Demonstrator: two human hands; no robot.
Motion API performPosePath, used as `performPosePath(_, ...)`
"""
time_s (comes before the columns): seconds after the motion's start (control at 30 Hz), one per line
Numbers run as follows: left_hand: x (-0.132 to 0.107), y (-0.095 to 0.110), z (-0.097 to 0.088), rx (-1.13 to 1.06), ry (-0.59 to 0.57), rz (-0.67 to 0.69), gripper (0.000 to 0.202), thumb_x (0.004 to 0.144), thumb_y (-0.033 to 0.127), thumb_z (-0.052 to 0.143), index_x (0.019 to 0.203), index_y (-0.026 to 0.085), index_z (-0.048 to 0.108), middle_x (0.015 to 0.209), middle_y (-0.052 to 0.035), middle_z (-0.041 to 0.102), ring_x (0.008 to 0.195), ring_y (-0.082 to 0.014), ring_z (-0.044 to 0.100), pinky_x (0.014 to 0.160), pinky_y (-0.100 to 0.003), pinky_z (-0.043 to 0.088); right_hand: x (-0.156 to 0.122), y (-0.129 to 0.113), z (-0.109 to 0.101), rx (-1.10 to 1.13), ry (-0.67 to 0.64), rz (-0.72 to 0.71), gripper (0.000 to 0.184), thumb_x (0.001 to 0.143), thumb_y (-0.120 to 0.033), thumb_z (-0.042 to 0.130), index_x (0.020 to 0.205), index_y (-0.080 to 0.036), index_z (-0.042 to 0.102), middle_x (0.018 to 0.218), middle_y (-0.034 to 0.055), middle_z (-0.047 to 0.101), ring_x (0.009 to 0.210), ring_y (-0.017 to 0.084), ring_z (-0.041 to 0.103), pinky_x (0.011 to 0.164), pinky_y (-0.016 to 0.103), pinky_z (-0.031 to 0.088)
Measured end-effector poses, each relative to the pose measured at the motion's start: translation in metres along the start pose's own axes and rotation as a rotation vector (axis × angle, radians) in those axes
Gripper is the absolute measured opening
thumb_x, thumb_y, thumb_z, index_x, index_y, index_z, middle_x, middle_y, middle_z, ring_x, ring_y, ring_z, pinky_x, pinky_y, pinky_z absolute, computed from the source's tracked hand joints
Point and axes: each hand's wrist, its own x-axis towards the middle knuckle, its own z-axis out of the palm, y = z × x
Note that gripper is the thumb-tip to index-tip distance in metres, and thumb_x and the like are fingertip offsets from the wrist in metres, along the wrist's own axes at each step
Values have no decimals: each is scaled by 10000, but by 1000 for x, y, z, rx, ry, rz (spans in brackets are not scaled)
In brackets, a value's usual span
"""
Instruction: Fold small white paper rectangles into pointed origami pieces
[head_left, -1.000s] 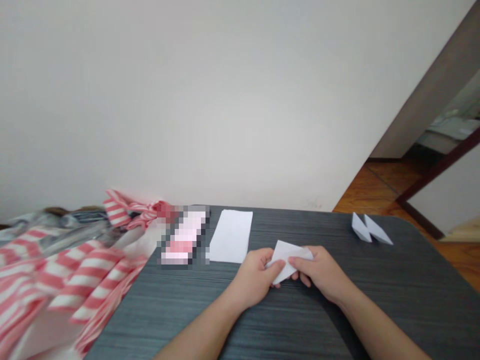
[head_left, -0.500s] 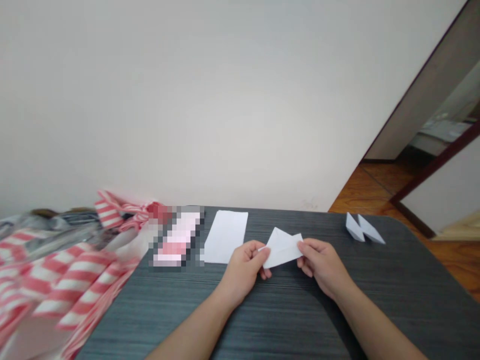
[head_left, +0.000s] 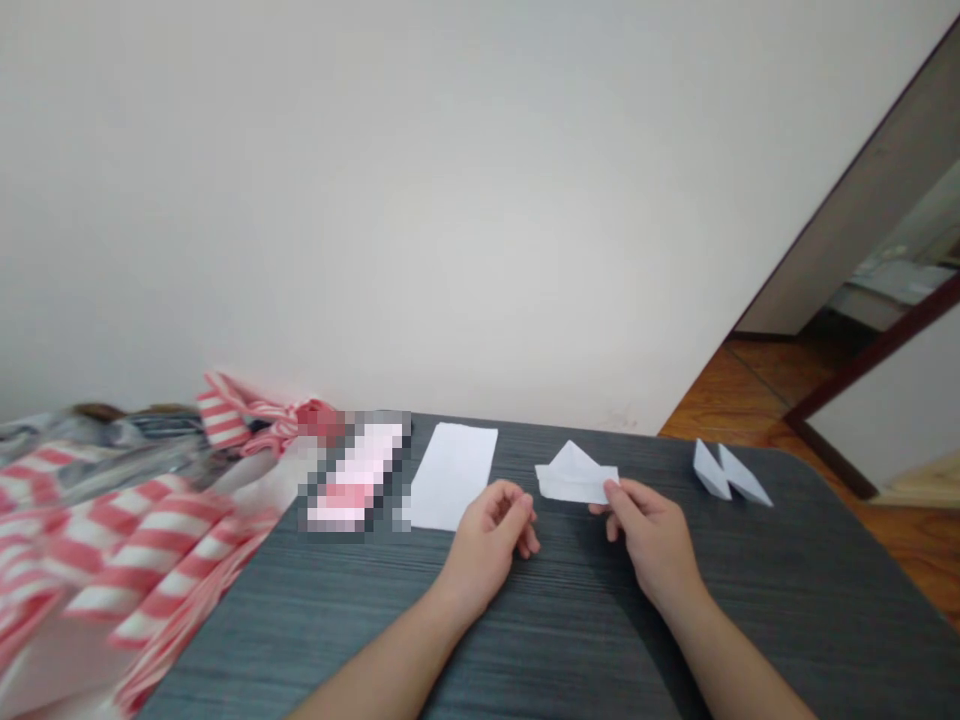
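Observation:
My right hand (head_left: 654, 540) pinches the right end of a folded white paper (head_left: 574, 482) between thumb and fingers, a little above the dark table. The paper has a triangular peak rising from a flat lower band, like a paper boat or hat. Left of it, my left hand (head_left: 491, 532) is closed with its fingers curled and thumb against them. Nothing shows in that hand, and a gap separates it from the folded paper. Just behind the left hand lies flat white paper (head_left: 454, 470), its lower right corner partly covered.
Two pointed, folded white paper pieces (head_left: 711, 472) stand on the right of the dark wood-grain table (head_left: 315, 620). A pixel-blurred pink and white item (head_left: 360, 470) lies at the left. Red-and-white striped cloth (head_left: 157, 560) is heaped beside the table; a wall (head_left: 480, 220) rises behind.
My left hand has let go of the folded paper. The right hand has turned the paper more level and shifted it slightly right and away.

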Motion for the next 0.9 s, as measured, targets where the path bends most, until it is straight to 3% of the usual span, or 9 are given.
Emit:
performPosePath(0.07, -2, 1, 0, 68, -42, 6, 294, 839, 427, 581, 873, 135, 585, 677, -33, 657, 515, -117, 568, 509, -231, 441, -4, -6, 2, -137, -74, -71, 296, 892, -402, 560, 804, -176, 731, 579, 48, 660, 523, 182, 575, 544, 303, 468)
performPosePath(0.17, -6, 3, 0, 102, -102, 28, 398, 844, 404, 580, 1128, 126, 598, 988, -112, 680, 665, -152, 627, 577, -263, 487, -10, -12, 7, -178, -243, -274, 202, 884, -310, 576, 896, -216, 754, 1030, 95, 729, 881, 255, 669, 820, 390, 516)
performPosePath(0.27, -9, 6, -1, 127, -186, 70, 405, 869, 383, 554, 1187, 135, 599, 971, -100, 676, 739, -168, 610, 617, -261, 488, -14, -16, 10, -235, -407, -444, 227, 854, -255, 622, 1055, -240, 727, 1263, 97, 630, 1134, 280, 579, 982, 440, 444)
performPosePath(0.4, -11, 8, 0, 116, -200, 93, 384, 857, 346, 579, 1199, 173, 592, 984, -72, 658, 797, -174, 584, 634, -246, 479, -15, -20, 10, -339, -475, -541, 222, 846, -233, 635, 1051, -255, 714, 1324, 92, 562, 1196, 289, 504, 1018, 474, 397)
performPosePath(0.53, -9, 9, 0, 186, -171, 64, 309, 878, 316, 532, 1120, 147, 624, 823, -39, 641, 656, -139, 539, 570, -228, 435, -11, -15, 7, -314, -355, -604, 188, 886, -222, 571, 1014, -254, 705, 1176, 96, 614, 1131, 269, 524, 979, 450, 422)
performPosePath(0.67, -9, 10, -1, 193, -222, 13, 235, 867, 268, 514, 1013, 141, 649, 710, -11, 613, 591, -122, 513, 541, -216, 398, -6, -5, 5, -270, -111, -484, 304, 876, -241, 558, 1174, -231, 618, 1219, 123, 573, 1094, 279, 539, 899, 423, 458)
performPosePath(0.77, -9, 9, -1, 145, -220, -23, 172, 820, 241, 563, 949, 147, 629, 692, 3, 606, 581, -113, 520, 528, -203, 390, -5, -2, 3, -224, -175, -284, 303, 878, -302, 559, 1162, -209, 606, 1114, 115, 635, 942, 257, 601, 768, 363, 490)
performPosePath(0.9, -5, 4, -4, 110, -163, -74, 170, 803, 291, 602, 913, 171, 552, 598, 40, 574, 482, -97, 506, 466, -191, 371, -5, -1, 3, -153, -298, -97, 226, 875, -383, 560, 948, -187, 645, 821, 62, 670, 731, 214, 601, 642, 301, 463)
